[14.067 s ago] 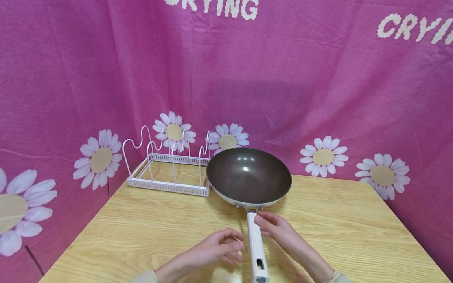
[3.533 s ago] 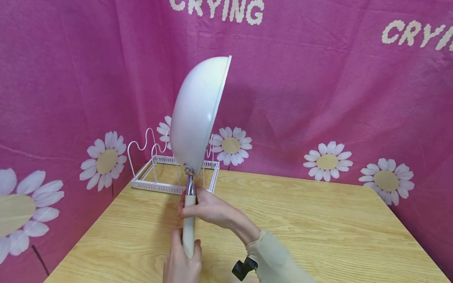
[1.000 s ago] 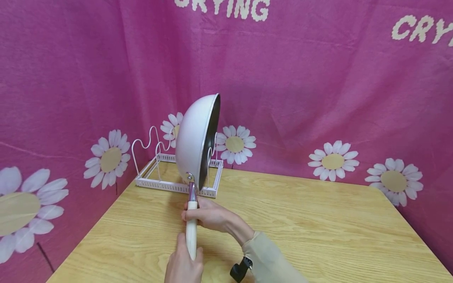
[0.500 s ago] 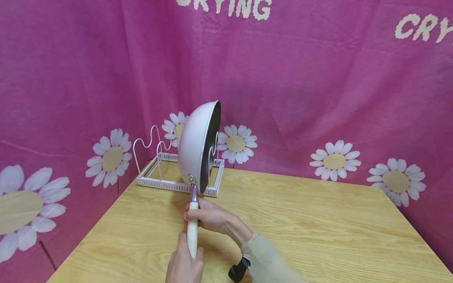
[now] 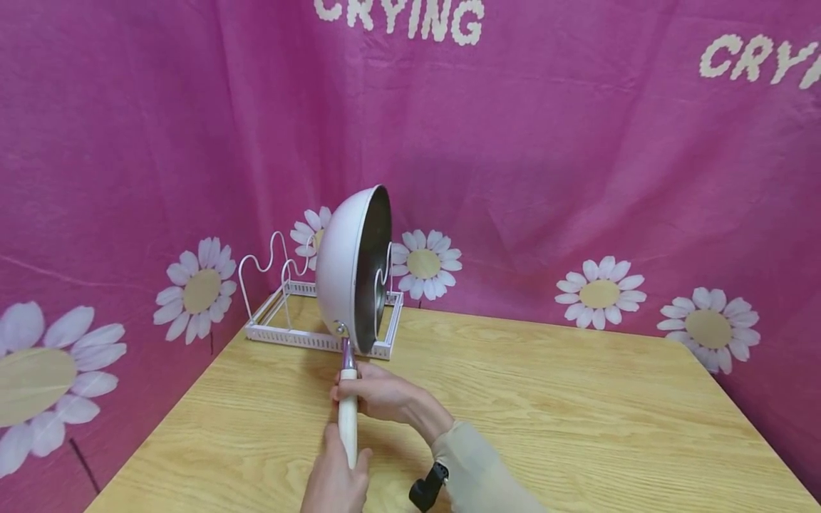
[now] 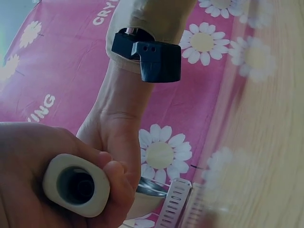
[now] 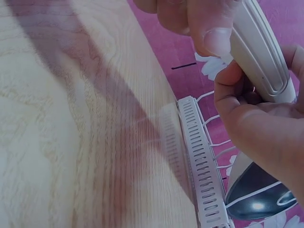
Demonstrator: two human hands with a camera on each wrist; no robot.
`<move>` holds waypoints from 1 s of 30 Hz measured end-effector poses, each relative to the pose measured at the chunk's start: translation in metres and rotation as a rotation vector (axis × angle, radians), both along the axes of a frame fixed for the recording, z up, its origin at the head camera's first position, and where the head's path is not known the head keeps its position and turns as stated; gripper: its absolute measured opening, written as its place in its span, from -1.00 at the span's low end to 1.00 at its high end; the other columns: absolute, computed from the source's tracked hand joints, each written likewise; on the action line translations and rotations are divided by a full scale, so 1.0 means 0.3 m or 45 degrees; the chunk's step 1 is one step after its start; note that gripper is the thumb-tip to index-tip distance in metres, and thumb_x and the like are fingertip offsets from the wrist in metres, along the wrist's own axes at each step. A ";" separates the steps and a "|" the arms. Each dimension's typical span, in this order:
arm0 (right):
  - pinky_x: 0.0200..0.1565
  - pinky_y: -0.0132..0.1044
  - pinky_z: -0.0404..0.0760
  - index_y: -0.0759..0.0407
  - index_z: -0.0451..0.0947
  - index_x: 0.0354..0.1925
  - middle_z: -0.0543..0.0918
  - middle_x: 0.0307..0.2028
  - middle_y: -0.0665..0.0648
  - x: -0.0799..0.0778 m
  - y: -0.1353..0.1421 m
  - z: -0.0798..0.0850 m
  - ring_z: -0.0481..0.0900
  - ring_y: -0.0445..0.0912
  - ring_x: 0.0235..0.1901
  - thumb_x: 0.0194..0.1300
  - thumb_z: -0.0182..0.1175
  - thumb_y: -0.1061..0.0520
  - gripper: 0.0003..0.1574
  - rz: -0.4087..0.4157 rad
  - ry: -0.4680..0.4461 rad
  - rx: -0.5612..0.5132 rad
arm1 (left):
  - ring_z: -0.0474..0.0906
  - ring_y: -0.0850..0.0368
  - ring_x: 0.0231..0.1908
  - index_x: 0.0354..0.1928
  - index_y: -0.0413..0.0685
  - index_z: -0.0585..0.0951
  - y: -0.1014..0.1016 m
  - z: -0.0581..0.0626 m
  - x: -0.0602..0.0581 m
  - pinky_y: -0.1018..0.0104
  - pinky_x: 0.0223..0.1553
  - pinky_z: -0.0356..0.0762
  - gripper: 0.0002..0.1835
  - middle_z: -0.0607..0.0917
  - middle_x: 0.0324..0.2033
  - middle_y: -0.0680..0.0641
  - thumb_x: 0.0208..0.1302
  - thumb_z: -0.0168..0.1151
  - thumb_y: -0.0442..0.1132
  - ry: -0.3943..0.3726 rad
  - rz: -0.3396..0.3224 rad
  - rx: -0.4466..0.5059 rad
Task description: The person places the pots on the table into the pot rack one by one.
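Observation:
A wok-shaped frying pan (image 5: 343, 267) stands on its side in the white wire rack (image 5: 291, 336). Its white outer side faces left and its dark inside faces right, with a wire divider (image 5: 378, 292) in front of that dark face. My right hand (image 5: 385, 395) holds the cream handle (image 5: 348, 420) close to its metal neck. Around the handle's end, nearer me, my left hand (image 5: 336, 474) is wrapped. In the left wrist view the hollow handle end (image 6: 76, 185) shows between the left fingers. The right wrist view shows the pan's edge (image 7: 259, 192) behind the rack wires.
The rack sits at the back left of the wooden table (image 5: 545, 413). More wire dividers (image 5: 256, 263) rise left of the pan. A pink curtain with daisies (image 5: 545, 157) hangs behind and at the sides. A black wrist camera (image 5: 428, 488) is on the right sleeve.
The pan lay inside up right of the rack, then was raised on edge above it. It has since come down between the dividers. Over the last half second it tilts slightly left, both hands still on the handle.

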State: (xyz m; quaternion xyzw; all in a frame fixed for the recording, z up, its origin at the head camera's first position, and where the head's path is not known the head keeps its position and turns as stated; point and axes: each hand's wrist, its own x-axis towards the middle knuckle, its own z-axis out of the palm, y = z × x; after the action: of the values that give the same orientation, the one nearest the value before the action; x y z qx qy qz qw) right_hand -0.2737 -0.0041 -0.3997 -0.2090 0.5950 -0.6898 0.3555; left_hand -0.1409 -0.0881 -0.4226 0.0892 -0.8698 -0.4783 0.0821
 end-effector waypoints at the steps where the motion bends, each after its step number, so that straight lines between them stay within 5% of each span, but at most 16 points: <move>1: -0.16 -0.41 0.52 0.16 0.34 -0.27 0.52 -0.37 0.00 -0.001 0.000 0.000 0.48 -0.20 -0.30 0.23 0.03 0.35 -0.86 0.002 0.001 -0.001 | 0.48 0.09 -0.66 0.06 -0.36 0.24 -0.001 0.000 -0.001 0.25 -0.62 0.39 -0.52 0.54 -0.56 -0.13 0.29 0.26 -0.28 -0.002 -0.010 0.005; 11: -0.18 -0.39 0.53 0.12 0.35 -0.37 0.55 -0.40 0.00 -0.026 -0.007 -0.015 0.51 -0.20 -0.30 0.30 0.02 0.33 -0.86 0.019 0.039 0.021 | 0.48 0.11 -0.66 0.11 -0.43 0.22 -0.019 0.001 -0.015 0.24 -0.62 0.40 -0.48 0.53 -0.53 -0.15 0.33 0.24 -0.25 -0.033 -0.063 0.006; 18: -0.24 -0.38 0.54 0.12 0.36 -0.40 0.56 -0.45 0.02 -0.029 -0.018 -0.014 0.54 -0.19 -0.36 0.26 0.05 0.30 -0.87 -0.066 0.080 0.058 | 0.47 0.11 -0.65 0.17 -0.45 0.18 -0.026 0.005 -0.033 0.25 -0.62 0.40 -0.44 0.52 -0.52 -0.14 0.36 0.21 -0.25 -0.088 -0.102 0.030; 30: -0.26 -0.38 0.58 0.20 0.36 -0.17 0.54 -0.38 0.05 -0.025 -0.022 -0.027 0.55 -0.18 -0.34 0.31 0.08 0.28 -0.87 -0.162 0.083 0.010 | 0.45 0.15 -0.73 0.26 -0.38 0.09 -0.031 0.007 -0.057 0.35 -0.72 0.43 -0.41 0.52 -0.63 -0.10 0.42 0.13 -0.23 -0.184 -0.204 0.189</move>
State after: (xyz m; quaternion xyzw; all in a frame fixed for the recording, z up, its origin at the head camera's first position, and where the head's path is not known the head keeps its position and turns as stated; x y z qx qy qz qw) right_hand -0.2813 -0.0107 -0.4078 -0.1919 0.6211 -0.7014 0.2923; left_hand -0.1582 -0.0974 -0.4206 0.0593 -0.8401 -0.5386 -0.0261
